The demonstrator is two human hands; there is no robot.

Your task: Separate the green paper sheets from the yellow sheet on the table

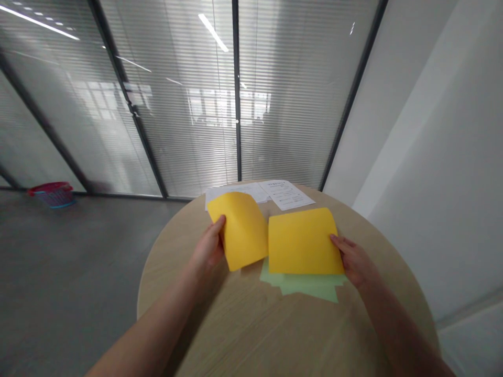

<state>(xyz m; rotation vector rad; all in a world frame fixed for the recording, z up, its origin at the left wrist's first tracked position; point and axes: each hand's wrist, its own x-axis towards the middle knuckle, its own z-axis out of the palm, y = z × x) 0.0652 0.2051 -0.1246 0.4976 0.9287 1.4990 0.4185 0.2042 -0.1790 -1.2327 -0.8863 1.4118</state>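
My left hand is closed on the left edge of a yellow paper sheet, which it holds raised and curled above the round wooden table. My right hand grips the right edge of a second yellow sheet, which lies just over a small stack of light green sheets. The two yellow sheets meet near the middle, the left one overlapping slightly.
White printed papers lie at the table's far edge. Behind the table stands a glass wall with blinds and dark frames. A red and blue basket sits on the grey floor at the far left. A white wall runs along the right.
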